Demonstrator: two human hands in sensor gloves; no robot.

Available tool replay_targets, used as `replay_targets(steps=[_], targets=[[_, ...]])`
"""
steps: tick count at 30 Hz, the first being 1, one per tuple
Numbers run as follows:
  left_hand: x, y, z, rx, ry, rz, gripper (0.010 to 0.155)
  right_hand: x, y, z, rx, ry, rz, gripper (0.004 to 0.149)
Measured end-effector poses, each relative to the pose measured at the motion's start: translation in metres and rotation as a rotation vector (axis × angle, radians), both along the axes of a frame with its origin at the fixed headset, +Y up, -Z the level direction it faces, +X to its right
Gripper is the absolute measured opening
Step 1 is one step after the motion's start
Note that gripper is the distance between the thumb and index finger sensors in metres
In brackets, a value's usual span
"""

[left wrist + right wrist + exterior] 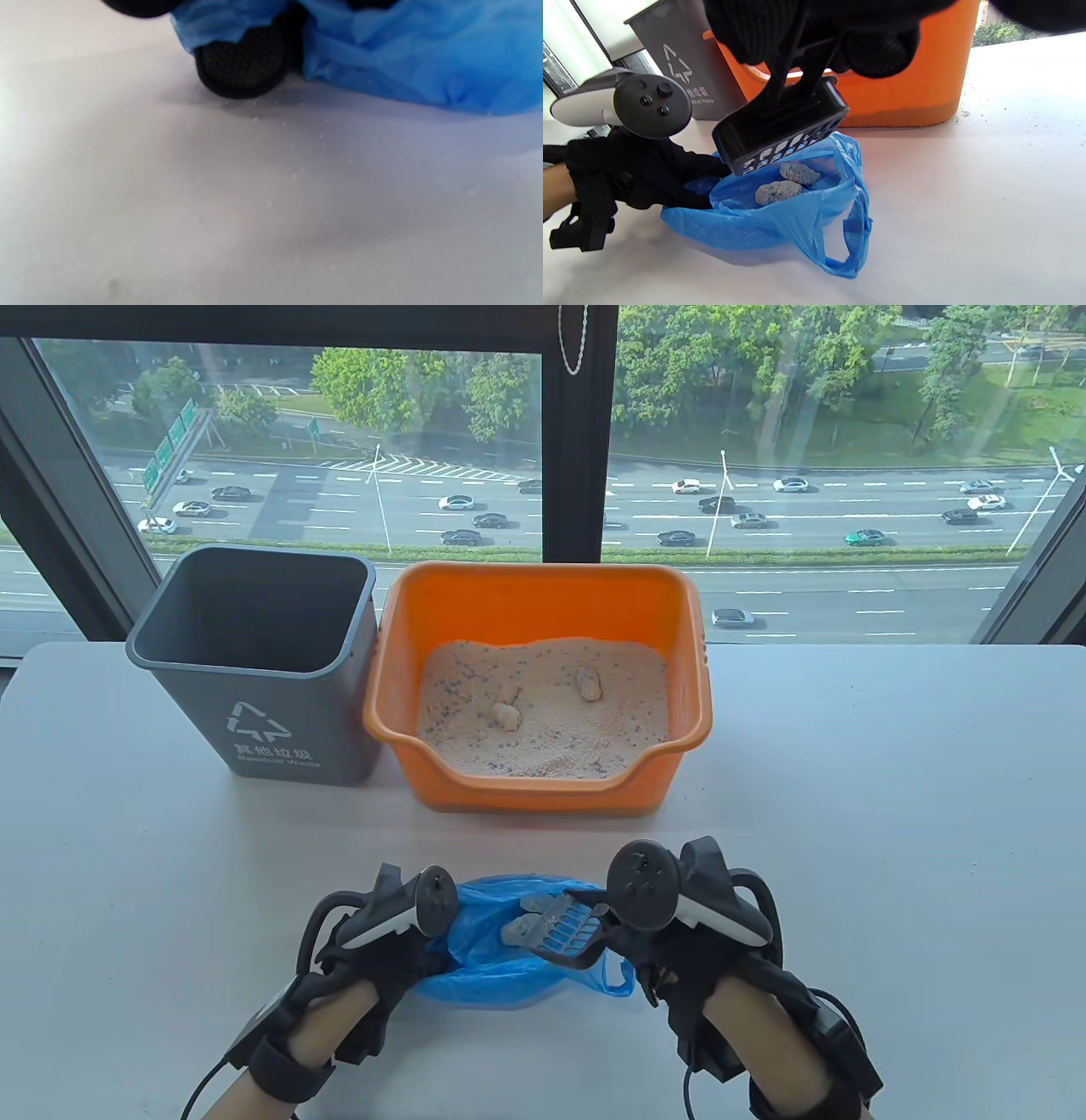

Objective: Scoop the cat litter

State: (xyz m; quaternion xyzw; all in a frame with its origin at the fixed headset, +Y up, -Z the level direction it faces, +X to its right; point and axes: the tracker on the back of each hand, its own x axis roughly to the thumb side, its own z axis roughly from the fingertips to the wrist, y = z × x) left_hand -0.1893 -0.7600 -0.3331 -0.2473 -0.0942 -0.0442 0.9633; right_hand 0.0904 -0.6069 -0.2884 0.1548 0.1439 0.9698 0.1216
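The right hand grips the handle of a black slotted scoop, tilted over the mouth of a blue plastic bag on the white table, and two grey clumps lie inside the bag. The left hand holds the bag's left edge, keeping it open. Behind them, an orange litter tray holds sandy litter with three pale clumps, and a grey bin stands just beside its left wall.
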Motion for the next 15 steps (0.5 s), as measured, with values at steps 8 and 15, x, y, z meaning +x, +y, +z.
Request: replay_targets(steps=[8,15], targets=[[0.0,0.0,0.0,0.0,0.0,0.0,0.07,-0.013,0.005,-0.077,0.107,-0.264,-0.135,0.057],[0.0,0.0,0.0,0.001,-0.005,0.006,0.07,-0.064,-0.028,-0.168,0.105,-0.594,0.032,0.059]])
